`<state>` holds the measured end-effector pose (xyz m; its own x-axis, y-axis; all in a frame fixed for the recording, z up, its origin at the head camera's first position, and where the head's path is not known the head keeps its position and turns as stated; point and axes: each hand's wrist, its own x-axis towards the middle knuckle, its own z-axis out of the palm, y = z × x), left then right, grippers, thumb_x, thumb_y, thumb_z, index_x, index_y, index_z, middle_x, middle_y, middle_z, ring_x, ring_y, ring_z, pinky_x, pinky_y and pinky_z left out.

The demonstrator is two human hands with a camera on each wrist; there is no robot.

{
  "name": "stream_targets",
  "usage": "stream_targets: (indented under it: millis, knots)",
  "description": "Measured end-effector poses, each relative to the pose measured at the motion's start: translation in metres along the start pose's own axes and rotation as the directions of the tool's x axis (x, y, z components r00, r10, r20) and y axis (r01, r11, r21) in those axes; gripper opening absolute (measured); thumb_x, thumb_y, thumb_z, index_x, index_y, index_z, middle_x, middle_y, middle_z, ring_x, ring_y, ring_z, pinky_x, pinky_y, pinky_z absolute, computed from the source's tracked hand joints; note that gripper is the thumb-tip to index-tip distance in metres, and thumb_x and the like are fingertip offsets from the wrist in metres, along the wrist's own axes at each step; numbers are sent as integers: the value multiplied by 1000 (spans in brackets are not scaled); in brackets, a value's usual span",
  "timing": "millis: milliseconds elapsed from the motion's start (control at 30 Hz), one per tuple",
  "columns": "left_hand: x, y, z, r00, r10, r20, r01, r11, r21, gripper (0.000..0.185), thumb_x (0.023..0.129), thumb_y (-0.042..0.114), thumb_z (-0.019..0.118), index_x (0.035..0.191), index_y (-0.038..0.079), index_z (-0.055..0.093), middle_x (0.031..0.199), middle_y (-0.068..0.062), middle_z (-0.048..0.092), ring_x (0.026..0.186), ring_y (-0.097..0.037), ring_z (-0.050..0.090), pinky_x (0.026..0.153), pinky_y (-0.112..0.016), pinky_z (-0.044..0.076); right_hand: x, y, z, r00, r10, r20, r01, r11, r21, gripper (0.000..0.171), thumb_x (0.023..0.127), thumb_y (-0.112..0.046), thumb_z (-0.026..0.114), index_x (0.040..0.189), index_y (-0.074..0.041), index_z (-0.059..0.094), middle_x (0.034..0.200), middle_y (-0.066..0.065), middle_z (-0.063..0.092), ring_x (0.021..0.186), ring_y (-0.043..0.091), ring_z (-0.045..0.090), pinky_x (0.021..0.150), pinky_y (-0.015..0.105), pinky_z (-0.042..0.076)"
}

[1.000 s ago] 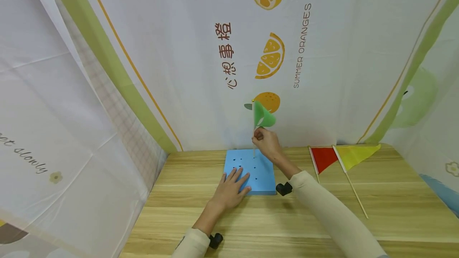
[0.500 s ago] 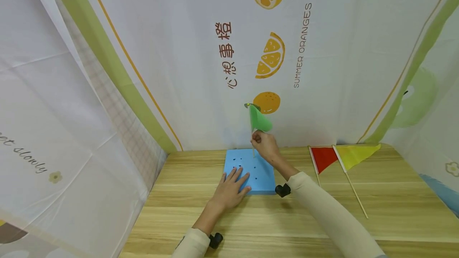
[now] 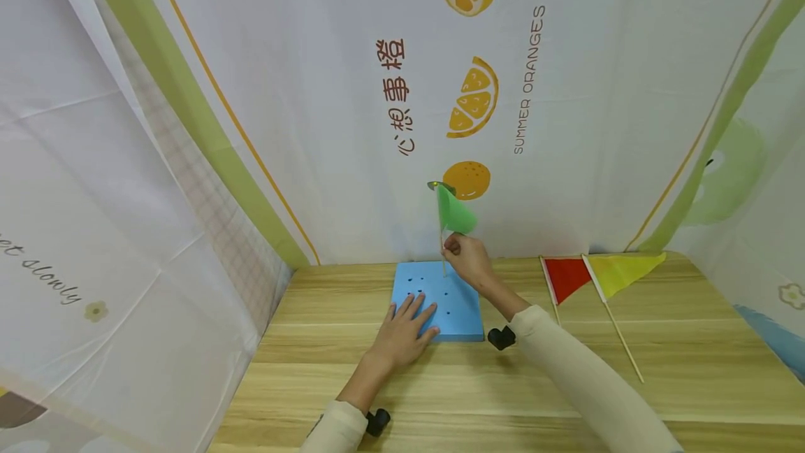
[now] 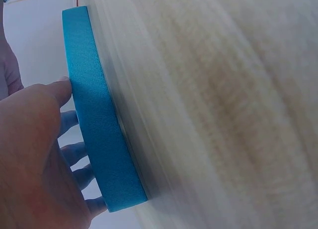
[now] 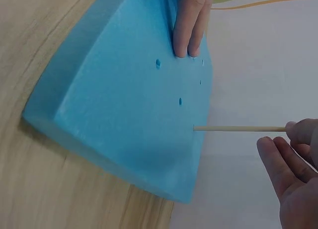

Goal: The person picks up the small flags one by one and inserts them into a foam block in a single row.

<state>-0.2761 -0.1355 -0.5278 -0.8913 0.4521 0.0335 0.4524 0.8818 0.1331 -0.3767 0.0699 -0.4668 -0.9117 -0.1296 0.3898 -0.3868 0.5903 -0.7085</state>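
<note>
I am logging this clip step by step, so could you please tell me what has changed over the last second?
The right hand pinching the green flag moved slightly down and left, and the stick's end now meets the blue foam block. The left hand stayed flat on the block; the red flag and yellow flag stayed put.

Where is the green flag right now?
In the head view the green flag stands upright at the far edge of the blue foam block, its stick pinched by the right hand, left of the red flag.
</note>
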Motion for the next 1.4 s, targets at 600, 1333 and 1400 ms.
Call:
stream_targets:
  millis: [600,1333,1400]
  knots:
    - [-2,1,0,1000,12,-20,-13,999,-34,59,113,49,48,164,22,45,175,-10,33,164,-34,28,130,-64,26,-32,31,-51,1000,-2,4,1,994,111,7,102,-3,68,103,4,70,93,19,74,82,33,74,67,22,58]
    - [-4,-1,2,999,19,-33,-20,1000,-25,59,113,50,48,165,22,45,175,-10,33,164,-35,29,130,-63,26,-90,79,-133,997,66,-40,-67,998,-4,13,103,-4,67,110,6,72,94,21,77,77,29,78,62,20,60]
    - [-5,0,1,999,18,-35,-19,999,-26,59,112,50,48,164,22,45,175,-11,34,163,-35,29,130,-63,26,-94,84,-138,996,77,-36,-78,997,-22,14,103,-5,68,111,6,72,95,20,77,77,30,77,61,21,59]
